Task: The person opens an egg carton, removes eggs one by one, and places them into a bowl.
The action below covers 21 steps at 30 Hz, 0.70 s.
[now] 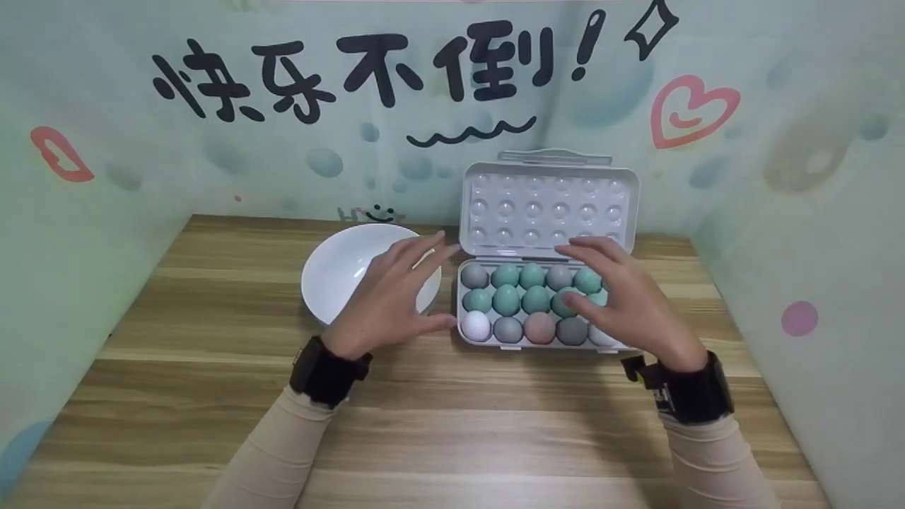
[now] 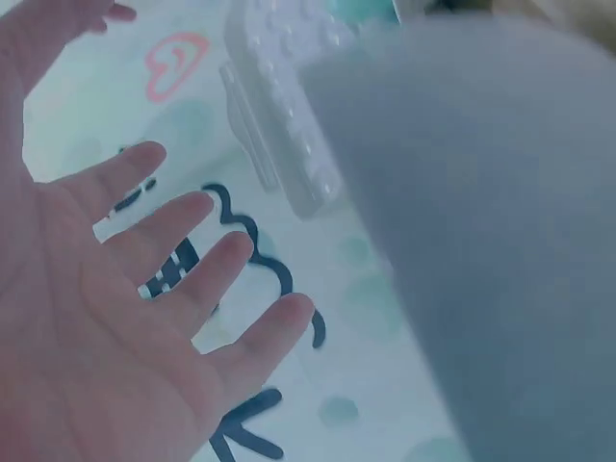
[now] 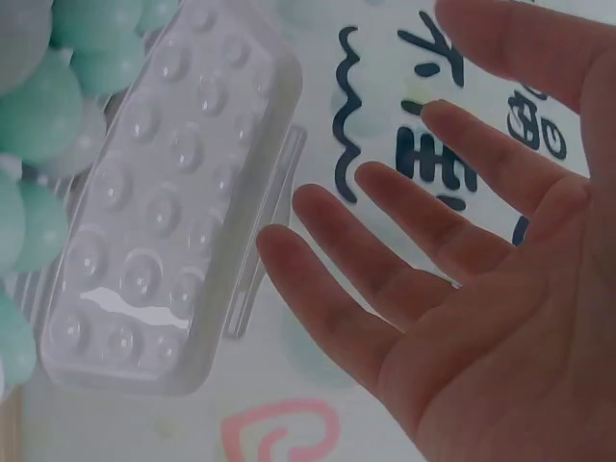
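Note:
My left hand hovers over the right side of a white bowl, fingers spread and holding nothing. In the left wrist view a large blurred grey-blue surface fills the right side. Just right of the bowl stands an egg box with its clear-white lid raised. Rows of green, grey, white and one pinkish egg sit inside it. Over the box's right end is my right hand, its fingers extended and nothing in them. It hides several eggs there.
Both things stand toward the back of a wood-grain table. Behind it hangs a printed backdrop with large black characters, and the raised lid is close to it. Side walls flank the table left and right.

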Each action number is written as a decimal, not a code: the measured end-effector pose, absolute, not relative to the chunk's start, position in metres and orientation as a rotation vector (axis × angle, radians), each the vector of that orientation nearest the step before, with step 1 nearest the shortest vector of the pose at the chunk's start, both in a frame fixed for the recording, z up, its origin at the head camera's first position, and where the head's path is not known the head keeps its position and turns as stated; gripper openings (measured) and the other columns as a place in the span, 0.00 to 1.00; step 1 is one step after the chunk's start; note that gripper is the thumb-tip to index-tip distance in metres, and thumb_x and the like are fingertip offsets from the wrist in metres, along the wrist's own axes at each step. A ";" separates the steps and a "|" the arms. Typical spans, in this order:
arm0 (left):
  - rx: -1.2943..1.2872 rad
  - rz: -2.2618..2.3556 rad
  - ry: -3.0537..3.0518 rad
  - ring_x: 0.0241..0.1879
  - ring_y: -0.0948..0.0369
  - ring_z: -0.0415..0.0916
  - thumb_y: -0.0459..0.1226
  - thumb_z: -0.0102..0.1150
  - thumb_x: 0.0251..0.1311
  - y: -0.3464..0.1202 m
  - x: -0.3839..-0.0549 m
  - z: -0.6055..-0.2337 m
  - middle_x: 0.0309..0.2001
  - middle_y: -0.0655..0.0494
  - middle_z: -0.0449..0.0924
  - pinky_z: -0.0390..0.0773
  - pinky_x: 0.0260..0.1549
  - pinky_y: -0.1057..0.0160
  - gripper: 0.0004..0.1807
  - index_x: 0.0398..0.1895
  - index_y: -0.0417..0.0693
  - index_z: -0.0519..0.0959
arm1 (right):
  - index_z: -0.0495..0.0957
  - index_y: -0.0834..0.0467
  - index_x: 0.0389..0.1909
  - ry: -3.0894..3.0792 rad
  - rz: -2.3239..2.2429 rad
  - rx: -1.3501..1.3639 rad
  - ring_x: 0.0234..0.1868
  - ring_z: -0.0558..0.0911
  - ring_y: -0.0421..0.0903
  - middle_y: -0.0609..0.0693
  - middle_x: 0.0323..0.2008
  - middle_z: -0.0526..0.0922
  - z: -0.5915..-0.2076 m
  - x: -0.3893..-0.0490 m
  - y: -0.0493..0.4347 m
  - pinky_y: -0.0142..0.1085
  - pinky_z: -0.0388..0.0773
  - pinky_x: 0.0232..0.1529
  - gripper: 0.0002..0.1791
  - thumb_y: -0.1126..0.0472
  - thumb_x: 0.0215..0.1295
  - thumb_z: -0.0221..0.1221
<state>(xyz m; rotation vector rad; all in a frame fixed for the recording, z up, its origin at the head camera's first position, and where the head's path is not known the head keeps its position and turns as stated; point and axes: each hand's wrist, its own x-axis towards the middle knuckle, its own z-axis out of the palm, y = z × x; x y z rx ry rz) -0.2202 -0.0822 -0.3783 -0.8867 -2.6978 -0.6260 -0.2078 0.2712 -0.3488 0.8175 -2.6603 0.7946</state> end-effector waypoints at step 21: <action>-0.800 -0.552 -2.748 0.79 0.47 0.57 0.65 0.65 0.62 -0.113 -0.218 -0.380 0.84 0.51 0.56 0.61 0.72 0.34 0.50 0.83 0.57 0.63 | 0.86 0.58 0.58 -2.663 0.520 1.186 0.57 0.83 0.56 0.58 0.58 0.82 -0.385 -0.219 0.173 0.49 0.81 0.60 0.25 0.67 0.57 0.74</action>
